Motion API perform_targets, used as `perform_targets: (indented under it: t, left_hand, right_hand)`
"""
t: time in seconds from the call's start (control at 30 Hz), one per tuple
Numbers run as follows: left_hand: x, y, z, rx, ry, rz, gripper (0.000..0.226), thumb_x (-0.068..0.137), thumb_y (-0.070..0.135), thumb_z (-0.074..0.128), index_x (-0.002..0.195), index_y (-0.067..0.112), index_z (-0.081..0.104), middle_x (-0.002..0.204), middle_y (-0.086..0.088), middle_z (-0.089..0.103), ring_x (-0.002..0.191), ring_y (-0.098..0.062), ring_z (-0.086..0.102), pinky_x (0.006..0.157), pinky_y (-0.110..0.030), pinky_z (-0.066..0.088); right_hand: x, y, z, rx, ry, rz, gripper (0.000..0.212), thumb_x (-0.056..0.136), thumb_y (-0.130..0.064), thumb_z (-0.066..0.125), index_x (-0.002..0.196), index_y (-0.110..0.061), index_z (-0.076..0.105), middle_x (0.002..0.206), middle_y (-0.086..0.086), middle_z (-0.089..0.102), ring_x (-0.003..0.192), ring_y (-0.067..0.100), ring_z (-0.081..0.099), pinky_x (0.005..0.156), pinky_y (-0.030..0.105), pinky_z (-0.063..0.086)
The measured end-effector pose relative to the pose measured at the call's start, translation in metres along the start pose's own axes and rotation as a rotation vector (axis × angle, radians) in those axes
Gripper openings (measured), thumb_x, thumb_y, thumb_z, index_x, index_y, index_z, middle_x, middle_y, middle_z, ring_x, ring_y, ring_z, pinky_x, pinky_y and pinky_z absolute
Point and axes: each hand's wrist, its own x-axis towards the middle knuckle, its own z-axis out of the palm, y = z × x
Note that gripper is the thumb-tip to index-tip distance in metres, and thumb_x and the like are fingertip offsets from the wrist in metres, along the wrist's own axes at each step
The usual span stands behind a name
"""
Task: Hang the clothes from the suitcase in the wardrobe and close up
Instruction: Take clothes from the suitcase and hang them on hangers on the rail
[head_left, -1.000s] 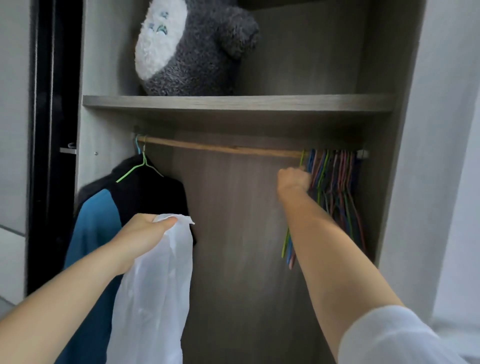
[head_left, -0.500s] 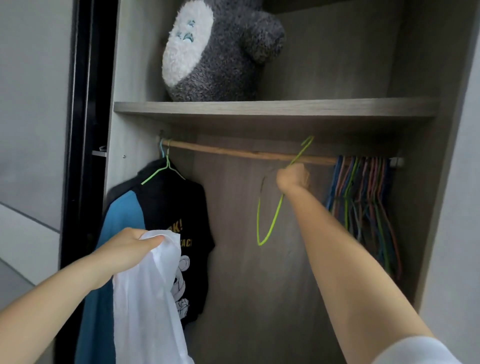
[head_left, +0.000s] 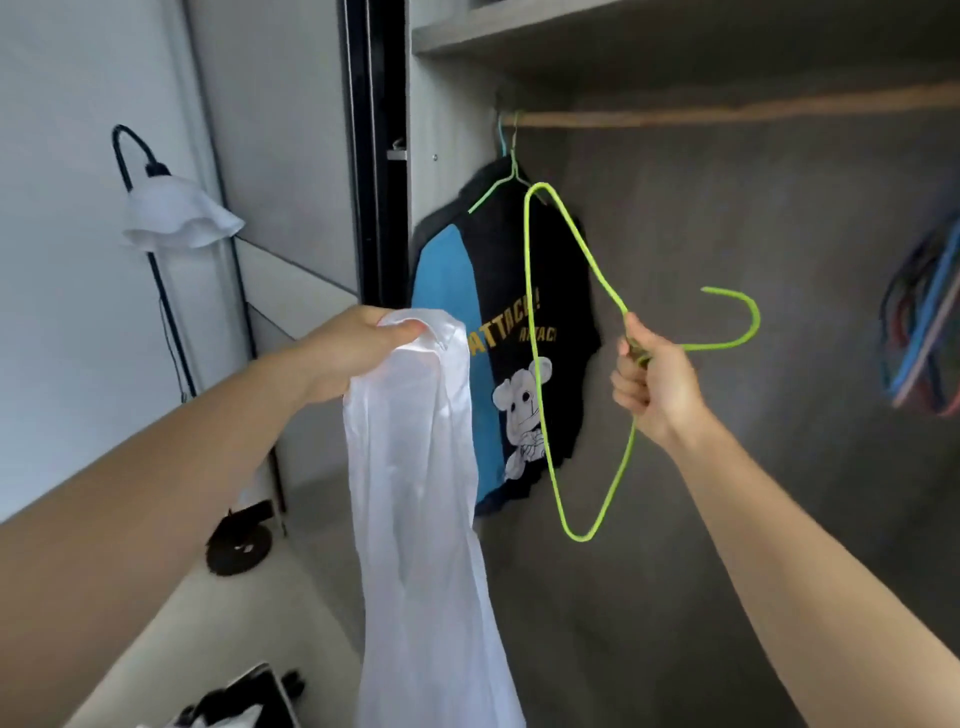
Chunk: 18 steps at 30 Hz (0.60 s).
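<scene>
Step in hand: getting the white garment (head_left: 415, 467) onto a hanger, i.e. partway thru one hang cycle. Left hand (head_left: 358, 353) pinches the garment's top edge, thumb over bunched fabric, the rest hanging limp & straight down in front of the open wardrobe (head_left: 753, 234). Right hand (head_left: 654, 384) has its fingers curled round the neck of a green wire hanger (head_left: 602, 280), held free of the rail (head_left: 727, 111) and tipped sideways w/ the hook pointing right, the triangle to the left. Hanger & garment are near but apart. One black-and-blue T-shirt (head_left: 519, 291) already hangs at the rail's left end; a bunch of spare hangers (head_left: 919, 338) sits far right. Next move prob. needs the neck opening found first. The fabric looks thin & slippery, so one hanger arm goes in, then the other, w/ the left hand shifting grip to spread the collar. Then hook onto bare rail beside the T-shirt. Suitcase: dark stuff at the bottom edge, can't tell.
</scene>
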Motion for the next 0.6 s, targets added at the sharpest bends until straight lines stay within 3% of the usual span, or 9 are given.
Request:
perform_targets:
  t: [0.1,0.2,0.27,0.33,0.43,0.5,0.6]
  left_hand:
    - [-0.01,-0.013,-0.018,0.045,0.02,-0.053,0.016,0.095,0.03,0.059,0.1,0.019,0.068,0.092,-0.004,0.07,0.081,-0.021,0.067,0.076,-0.031,0.054]
    - [-0.02,-0.022,-0.033,0.048,0.06,-0.104,0.019,0.095,0.033,0.058,0.1,0.018,0.068,0.095,-0.007,0.07,0.08,-0.021,0.069,0.074,-0.031,0.056]
    - [-0.028,-0.025,-0.041,0.043,0.07,-0.128,0.018,0.096,0.034,0.057,0.097,0.019,0.067,0.089,-0.004,0.07,0.07,-0.015,0.068,0.06,-0.024,0.054]
    - [-0.035,-0.028,-0.048,0.062,0.053,-0.147,0.02,0.096,0.035,0.055,0.1,0.02,0.068,0.088,-0.001,0.071,0.07,-0.014,0.069,0.057,-0.023,0.052]
    - [-0.047,-0.031,-0.052,0.08,0.039,-0.132,0.016,0.096,0.033,0.056,0.094,0.024,0.069,0.079,0.007,0.072,0.063,-0.007,0.069,0.052,-0.018,0.051]
    - [-0.054,-0.035,-0.054,0.057,0.018,-0.111,0.014,0.096,0.027,0.056,0.093,0.026,0.07,0.08,0.008,0.072,0.066,-0.006,0.069,0.054,-0.019,0.052]
    - [-0.065,-0.039,-0.058,0.092,-0.022,-0.067,0.013,0.093,0.021,0.06,0.098,0.024,0.072,0.091,0.003,0.074,0.079,-0.009,0.07,0.065,-0.022,0.055]
  right_hand:
    - [-0.013,0.021,-0.016,-0.014,-0.354,0.134,0.033,0.081,-0.04,0.064,0.062,-0.016,0.052,0.042,-0.008,0.019,0.033,0.006,0.014,0.038,0.02,0.006]
    - [-0.026,0.045,-0.019,-0.147,-0.541,0.308,0.032,0.071,-0.038,0.067,0.059,-0.01,0.058,0.038,-0.006,0.023,0.03,0.006,0.017,0.038,0.018,0.008]
    - [-0.031,0.062,-0.011,-0.374,-0.595,0.344,0.032,0.08,-0.033,0.063,0.062,-0.007,0.061,0.039,-0.005,0.022,0.031,0.007,0.015,0.039,0.018,0.008]
    - [-0.036,0.076,0.003,-0.616,-0.603,0.302,0.031,0.09,-0.028,0.061,0.07,-0.004,0.062,0.043,-0.001,0.021,0.035,0.009,0.015,0.041,0.019,0.009]
    - [-0.046,0.089,0.036,-0.647,-0.607,0.256,0.032,0.095,-0.029,0.06,0.074,-0.005,0.063,0.051,0.002,0.021,0.039,0.011,0.014,0.041,0.02,0.01]
    - [-0.055,0.093,0.061,-0.611,-0.651,0.256,0.032,0.095,-0.032,0.06,0.077,-0.007,0.065,0.051,0.0,0.02,0.042,0.012,0.013,0.042,0.022,0.009]
    - [-0.065,0.104,0.094,-0.749,-0.597,0.179,0.032,0.093,-0.036,0.063,0.079,-0.007,0.064,0.051,-0.002,0.025,0.043,0.013,0.018,0.04,0.022,0.014]
